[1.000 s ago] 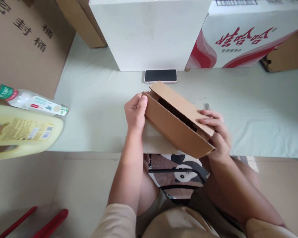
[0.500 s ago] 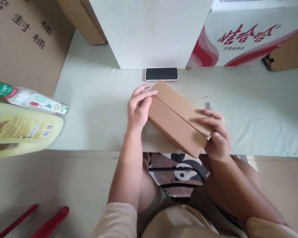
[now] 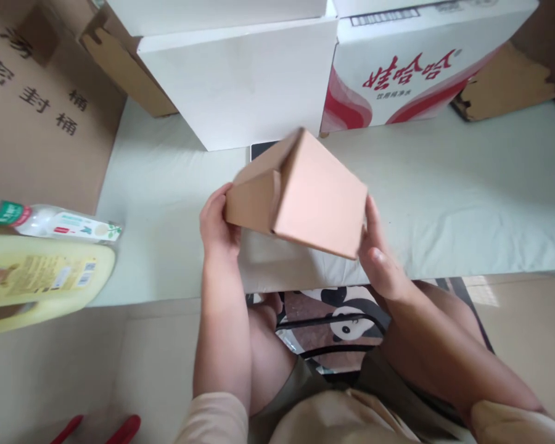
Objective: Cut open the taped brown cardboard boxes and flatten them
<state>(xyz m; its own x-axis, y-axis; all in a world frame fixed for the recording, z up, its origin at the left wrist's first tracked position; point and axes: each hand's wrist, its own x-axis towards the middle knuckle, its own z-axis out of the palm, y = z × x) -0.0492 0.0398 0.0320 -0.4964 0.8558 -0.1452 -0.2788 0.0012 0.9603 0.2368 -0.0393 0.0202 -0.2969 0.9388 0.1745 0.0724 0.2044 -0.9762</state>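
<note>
A small brown cardboard box [image 3: 321,200] is held up over the front part of the cloth-covered table, tilted, with a flap standing partly open at its upper left. My left hand [image 3: 219,225] is closed round the box's left end, its fingertips partly hidden behind the cardboard. My right hand [image 3: 383,265] grips the right side, the thumb near the lower right corner and the other fingers along the edge. Behind the box, a dark phone [image 3: 259,150] lies mostly hidden on the table.
White cartons [image 3: 250,86] and a red-and-white carton [image 3: 398,80] line the back of the table [image 3: 467,203]. At the left are a large brown carton [image 3: 50,123], a clear bottle [image 3: 74,225] and a yellow jug [image 3: 50,271]. Torn cardboard [image 3: 504,83] lies at the back right.
The box has been turned and raised, showing another face and a gap at its flap. My left hand has moved left and down to its end. The camera view has shifted.
</note>
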